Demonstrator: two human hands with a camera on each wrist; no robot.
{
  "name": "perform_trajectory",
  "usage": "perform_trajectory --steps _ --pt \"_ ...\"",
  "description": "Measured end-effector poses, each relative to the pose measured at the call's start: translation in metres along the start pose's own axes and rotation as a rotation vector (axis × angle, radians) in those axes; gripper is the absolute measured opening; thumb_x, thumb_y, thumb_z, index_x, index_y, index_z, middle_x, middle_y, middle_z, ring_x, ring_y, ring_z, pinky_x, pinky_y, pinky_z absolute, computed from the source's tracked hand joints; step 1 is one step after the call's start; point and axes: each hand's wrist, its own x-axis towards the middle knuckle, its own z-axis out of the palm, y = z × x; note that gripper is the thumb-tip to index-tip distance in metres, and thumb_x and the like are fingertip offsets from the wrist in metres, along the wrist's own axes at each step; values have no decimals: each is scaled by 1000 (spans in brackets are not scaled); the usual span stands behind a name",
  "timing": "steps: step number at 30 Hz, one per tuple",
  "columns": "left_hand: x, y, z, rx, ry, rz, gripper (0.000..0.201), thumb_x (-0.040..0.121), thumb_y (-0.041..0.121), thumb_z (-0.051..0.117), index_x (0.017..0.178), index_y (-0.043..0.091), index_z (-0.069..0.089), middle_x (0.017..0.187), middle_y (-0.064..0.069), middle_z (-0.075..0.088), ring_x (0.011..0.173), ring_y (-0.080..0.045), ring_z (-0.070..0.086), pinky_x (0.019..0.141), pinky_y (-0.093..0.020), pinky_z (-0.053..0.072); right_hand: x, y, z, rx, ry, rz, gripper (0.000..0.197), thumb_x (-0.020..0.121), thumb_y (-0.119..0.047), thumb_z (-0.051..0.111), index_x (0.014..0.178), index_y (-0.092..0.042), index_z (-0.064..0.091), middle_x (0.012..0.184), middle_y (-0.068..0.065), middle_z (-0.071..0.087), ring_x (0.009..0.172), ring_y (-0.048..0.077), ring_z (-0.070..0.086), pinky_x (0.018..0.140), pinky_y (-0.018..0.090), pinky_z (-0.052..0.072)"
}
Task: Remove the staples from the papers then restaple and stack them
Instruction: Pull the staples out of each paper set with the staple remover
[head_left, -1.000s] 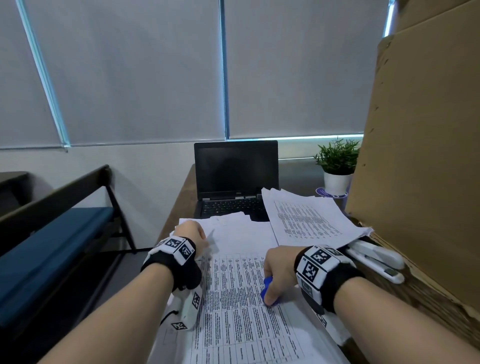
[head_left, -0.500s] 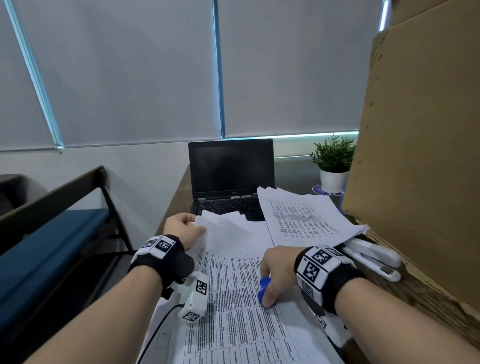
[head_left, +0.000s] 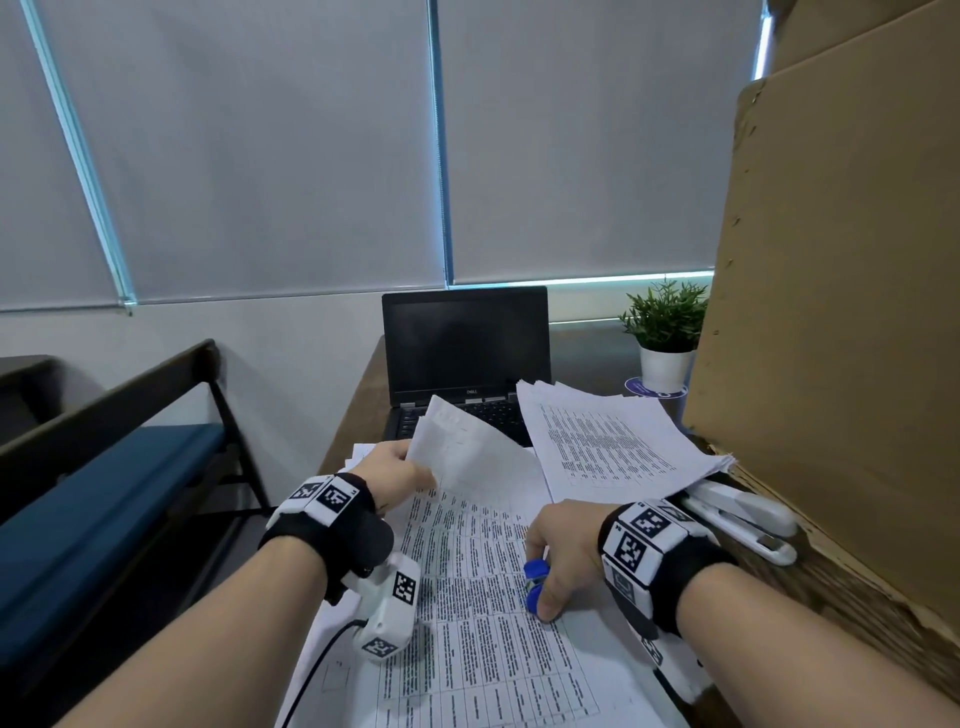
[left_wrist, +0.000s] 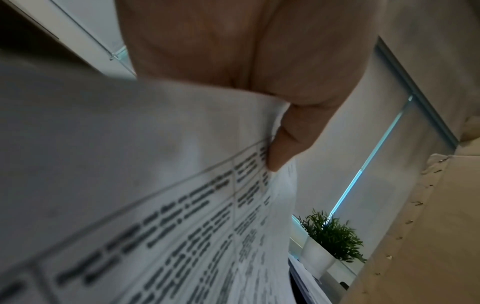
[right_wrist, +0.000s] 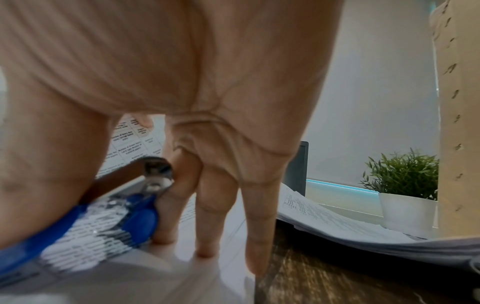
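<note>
Near the desk's front edge the left hand (head_left: 390, 466) pinches the light, floppy top sheet (head_left: 470, 453) by its far corner (best hold), while the right hand (head_left: 562, 546) clasps the blue staple remover (head_left: 535, 586) on the papers (head_left: 467, 597).

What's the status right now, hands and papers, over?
Left hand lifting the top sheet's corner. Right hand holding blue staple remover on the papers. Stapler idle, nothing blocking.

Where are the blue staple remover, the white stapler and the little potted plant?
blue staple remover (head_left: 535, 587): head view, blue handle showing beside the right hand's fingers.
white stapler (head_left: 743, 512): head view, middle of its upper arm.
potted plant (head_left: 664, 366): head view, on its white pot.
</note>
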Motion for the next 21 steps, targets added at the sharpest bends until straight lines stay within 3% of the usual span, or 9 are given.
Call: perform_trajectory --steps 3,6,8,11,13,15,17,19,21 --pt "-8 0 -4 31 0 47 24 87 -6 56 92 16 65 92 -16 70 87 -35 67 89 -52 54 -3 1 2 22 52 11 49 64 -40 86 107 -21 70 98 -3 70 89 17 66 82 31 57" --pt "-19 -1 -11 -71 55 92 23 80 -4 59 92 14 66 98 -21 70 91 -38 67 91 -56 52 -6 -2 6 43 198 27 35 69 -35 82 93 -13 71 91 5 72 81 19 66 78 34 58" --pt "-34 2 -17 -182 55 110 28 84 -13 52 95 8 66 101 -23 69 94 -38 65 96 -54 49 -9 -8 0 140 322 45 27 70 -30 79 86 -11 69 85 6 70 76 19 66 75 33 58" --pt "-56 9 -30 -373 -30 129 39 84 -25 41 108 -2 62 106 -28 66 96 -41 64 93 -52 50 -17 -28 -19 249 526 -12 20 73 -25 72 82 -8 66 76 3 64 70 19 58 65 27 48" --pt "-69 14 -40 -402 -44 134 37 85 -23 43 110 -2 62 107 -25 67 95 -38 65 91 -48 51 -26 -46 -32 274 654 -72 11 75 -21 67 80 -11 64 76 2 63 72 19 57 64 26 44" --pt "-81 18 -45 -451 -50 143 32 90 -14 47 117 -3 59 112 -24 67 102 -39 64 96 -50 48 -34 -64 -42 296 740 -127 8 76 -18 66 76 -15 59 72 -3 57 71 18 53 62 24 40" --pt "-93 22 -43 -534 -55 158 28 95 -3 47 121 -5 57 110 -23 69 101 -36 66 92 -49 52 -40 -80 -48 308 778 -147 10 77 -19 67 79 -19 58 73 -6 55 74 17 53 65 21 41" --pt "-102 24 -38 -557 -42 167 26 99 5 46 118 -5 60 104 -21 71 92 -33 69 83 -46 56 -45 -92 -52 287 795 -156 19 79 -23 69 97 -16 68 93 0 66 94 17 61 77 25 49" --pt "-108 26 -32 -535 -31 177 26 100 11 47 116 -3 62 107 -25 69 94 -37 67 89 -51 53 -50 -100 -53 252 809 -142 34 81 -26 70 113 -14 68 108 2 67 108 18 58 88 28 50"
